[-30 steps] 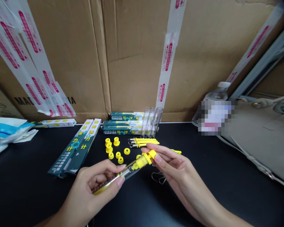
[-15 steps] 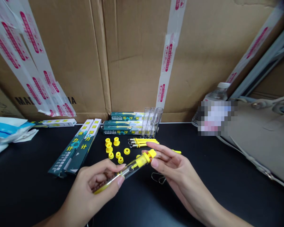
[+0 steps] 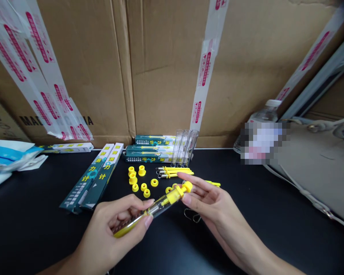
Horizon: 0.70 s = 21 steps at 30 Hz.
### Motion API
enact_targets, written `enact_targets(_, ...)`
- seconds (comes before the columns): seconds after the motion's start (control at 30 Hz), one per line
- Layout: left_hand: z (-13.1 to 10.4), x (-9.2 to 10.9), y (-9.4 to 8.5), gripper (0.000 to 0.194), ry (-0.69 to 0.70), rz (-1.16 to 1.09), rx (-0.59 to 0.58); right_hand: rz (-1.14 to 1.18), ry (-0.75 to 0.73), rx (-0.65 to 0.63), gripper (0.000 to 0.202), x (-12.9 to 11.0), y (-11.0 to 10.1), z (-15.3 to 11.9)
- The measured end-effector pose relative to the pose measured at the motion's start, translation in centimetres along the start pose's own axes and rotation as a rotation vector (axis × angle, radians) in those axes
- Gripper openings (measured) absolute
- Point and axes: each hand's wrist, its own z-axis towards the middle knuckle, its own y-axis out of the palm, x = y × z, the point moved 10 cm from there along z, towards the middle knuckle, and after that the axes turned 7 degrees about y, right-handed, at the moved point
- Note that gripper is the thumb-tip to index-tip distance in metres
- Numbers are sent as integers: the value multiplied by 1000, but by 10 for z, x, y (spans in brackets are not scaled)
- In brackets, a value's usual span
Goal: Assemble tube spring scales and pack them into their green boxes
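A spring scale [image 3: 157, 206] lies slantwise in my hands, its clear tube showing a metal spring and yellow parts inside. Thumb and fingers of my left hand [image 3: 114, 221] close around the lower part of the tube. At the upper right end is a yellow cap [image 3: 173, 195] with a yellow knob [image 3: 187, 186] sticking out. My right hand [image 3: 209, 202] has its thumb and fingers at this cap end, the thumb against the cap's rim. Its other fingers are loosely bent behind. Beneath the right hand, a bent wire hook [image 3: 192, 215] is partly hidden.
Beyond my hands lie several yellow caps and rings [image 3: 132, 178], yellow rods with springs [image 3: 172, 172], and three upright clear tubes [image 3: 186, 149]. Printed boxes [image 3: 93, 175] lie left and behind. A bottle [image 3: 260, 114] and bag [image 3: 321, 164] are right; large cartons [image 3: 166, 76] back the table.
The yellow knob has turned and sticks out slightly farther from the cap. My left hand keeps its grip on the tube. The whole view has shifted slightly.
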Motion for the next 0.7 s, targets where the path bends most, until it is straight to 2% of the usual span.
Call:
enact_targets(0.1,-1,4,-2,19,19,39,19,40,20,-10,55,3,2,0)
enact_targets(0.23,-1,3,0,19,72,53,-12,53,20,12,50,4,0,-1)
enact_targets(0.33,1,-5,-2,18,17,32,-1,-8,-9,11,44,-1,-2,2)
enact_targets(0.5,5,-11,-6,21,-131,-49,64,-259,-190,-29,33,-25,-1,13)
enact_targets(0.6,5,-9,-6,22,-161,-63,86,-442,-289,-62,30,-39,3,13)
enact_targets(0.7,6,-10,-7,22,-148,-77,74,-750,-423,24,31,-62,-1,-1)
